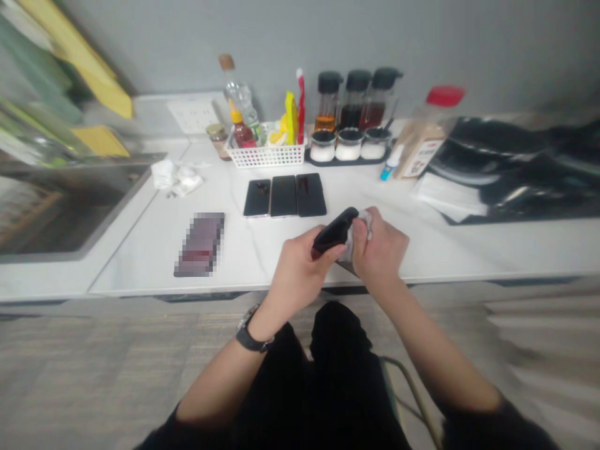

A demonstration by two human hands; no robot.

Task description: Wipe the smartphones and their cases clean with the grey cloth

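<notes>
My left hand (300, 265) is closed around a black smartphone (335, 230), held tilted above the counter's front edge. A crumpled white tissue (349, 245) is pinched in my right hand (383, 247) and pressed to the phone's right end. Behind my hands, three dark phones lie side by side: a left one (257, 199), a middle one (284, 196) and a right one (310, 195). To the left, a phone-shaped thing (200, 244) lies on the counter, blurred into blocks. A dark corner of something shows beneath my hands; I cannot make out what it is.
Along the wall stand a white basket (267, 156) with a sauce bottle, a rack of seasoning jars (347, 147) and a red-capped container (429, 134). Crumpled tissues (175, 177) lie near the sink (107, 212). At right, white paper (450, 195) lies against the black stove (525, 169).
</notes>
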